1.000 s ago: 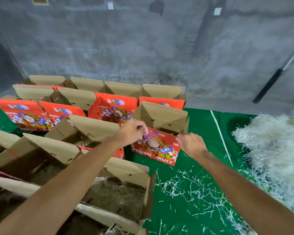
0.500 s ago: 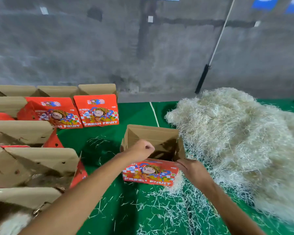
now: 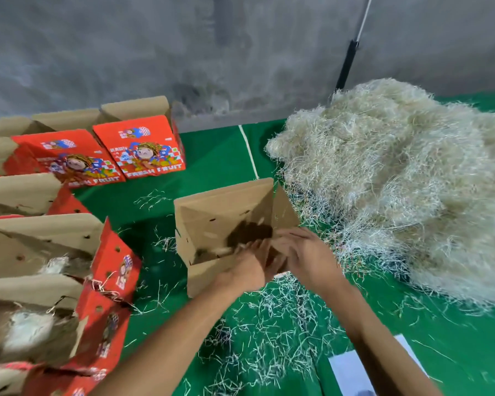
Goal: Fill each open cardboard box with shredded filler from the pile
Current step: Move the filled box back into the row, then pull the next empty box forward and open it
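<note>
We hold the box (image 3: 226,221) rim, left hand (image 3: 245,267) and right hand (image 3: 303,257) curled on it; the filler (image 3: 397,181) looks light, springy, best scooped in loose armfuls.

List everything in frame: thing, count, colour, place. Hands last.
open box: one, brown inside, centre of the mat, beside the pile
filler pile: one, pale straw, right
loose strands: many, pale, scattered on the mat in front of the box
other boxes: several, red printed outside, brown flaps, left, at least two holding filler
mat: one, green with a white line
wall: grey, behind
paper sheet: one, white, bottom right
left hand: at the box's near rim
right hand: at the box's near right corner
</note>
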Action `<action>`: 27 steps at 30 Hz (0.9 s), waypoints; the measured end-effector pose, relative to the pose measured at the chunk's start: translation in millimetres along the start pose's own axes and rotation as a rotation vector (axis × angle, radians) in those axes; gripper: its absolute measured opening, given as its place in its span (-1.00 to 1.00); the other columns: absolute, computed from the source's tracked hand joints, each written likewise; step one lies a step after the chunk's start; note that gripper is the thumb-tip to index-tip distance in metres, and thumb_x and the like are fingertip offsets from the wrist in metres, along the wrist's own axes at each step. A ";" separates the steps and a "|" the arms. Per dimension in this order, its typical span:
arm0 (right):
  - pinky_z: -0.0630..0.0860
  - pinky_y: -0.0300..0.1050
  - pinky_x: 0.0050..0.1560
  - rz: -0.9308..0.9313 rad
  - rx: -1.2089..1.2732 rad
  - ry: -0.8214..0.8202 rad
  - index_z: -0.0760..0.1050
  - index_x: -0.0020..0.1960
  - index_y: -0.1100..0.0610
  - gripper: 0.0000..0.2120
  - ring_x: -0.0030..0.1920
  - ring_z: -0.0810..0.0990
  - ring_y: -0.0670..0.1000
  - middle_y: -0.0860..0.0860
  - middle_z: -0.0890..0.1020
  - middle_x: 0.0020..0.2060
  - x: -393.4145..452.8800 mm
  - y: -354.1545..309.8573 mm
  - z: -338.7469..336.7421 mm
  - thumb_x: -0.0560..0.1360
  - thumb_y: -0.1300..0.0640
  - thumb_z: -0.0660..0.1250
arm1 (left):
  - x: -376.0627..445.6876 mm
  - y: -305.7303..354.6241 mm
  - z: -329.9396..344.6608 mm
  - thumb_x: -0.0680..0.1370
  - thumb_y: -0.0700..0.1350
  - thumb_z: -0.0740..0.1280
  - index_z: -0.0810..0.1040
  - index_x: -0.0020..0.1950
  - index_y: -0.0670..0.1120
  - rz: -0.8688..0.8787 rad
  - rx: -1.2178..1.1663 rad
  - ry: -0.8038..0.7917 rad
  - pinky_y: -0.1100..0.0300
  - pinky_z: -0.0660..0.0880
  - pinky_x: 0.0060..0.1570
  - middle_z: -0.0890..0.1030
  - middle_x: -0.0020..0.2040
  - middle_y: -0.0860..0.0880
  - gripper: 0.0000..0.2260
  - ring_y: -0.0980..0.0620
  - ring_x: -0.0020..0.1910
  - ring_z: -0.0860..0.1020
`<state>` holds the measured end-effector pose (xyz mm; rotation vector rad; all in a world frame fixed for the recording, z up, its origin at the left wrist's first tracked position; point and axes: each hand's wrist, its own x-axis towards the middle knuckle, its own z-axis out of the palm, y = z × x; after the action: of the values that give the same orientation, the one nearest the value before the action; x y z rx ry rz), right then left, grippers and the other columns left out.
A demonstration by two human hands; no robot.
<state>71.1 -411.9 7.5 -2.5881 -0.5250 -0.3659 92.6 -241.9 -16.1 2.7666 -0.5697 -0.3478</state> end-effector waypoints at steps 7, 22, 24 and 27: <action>-0.14 0.24 0.57 0.215 -0.423 -0.327 -0.09 0.62 0.22 -0.42 0.60 -0.20 0.18 0.16 -0.10 0.60 40.5 19.0 44.4 0.68 -0.03 -0.17 | 20.9 -23.9 28.2 0.57 0.13 0.33 0.35 0.32 -0.04 -0.051 0.197 -0.032 0.12 0.52 0.07 0.56 0.13 -0.04 -0.59 0.02 -0.07 0.51; 0.51 -0.32 -0.08 0.597 0.636 -0.150 0.41 0.20 -0.19 -0.66 -0.07 0.59 -0.23 -0.23 0.59 -0.09 38.3 44.8 76.3 0.63 0.24 0.11 | 37.3 -26.5 39.1 0.59 0.06 0.20 0.44 0.05 0.12 0.009 -0.093 0.225 0.18 0.42 -0.09 0.42 0.00 0.19 -0.92 0.16 0.03 0.49; 0.46 -0.32 -0.12 0.594 0.634 -0.071 0.48 0.21 -0.08 -0.74 -0.06 0.58 -0.21 -0.25 0.60 -0.10 39.0 48.2 72.1 0.65 0.18 0.14 | 47.6 -10.8 32.2 0.61 0.01 0.23 0.48 0.14 0.09 0.037 -0.157 0.316 0.19 0.45 0.05 0.45 0.10 0.18 -0.88 0.17 0.08 0.47; 0.59 -0.13 -0.02 0.576 0.660 0.033 0.52 0.20 0.08 -0.78 -0.02 0.64 -0.01 -0.07 0.66 -0.06 37.0 59.6 54.0 0.63 0.23 0.18 | 70.2 16.2 19.6 0.59 -0.05 0.26 0.48 0.15 0.08 0.069 -0.234 0.398 0.14 0.48 0.16 0.50 0.14 0.14 -0.86 0.13 0.10 0.50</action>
<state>138.0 -422.8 -49.4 -1.9609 0.1199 -0.0211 143.9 -289.9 -41.1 2.4857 -0.4854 0.1436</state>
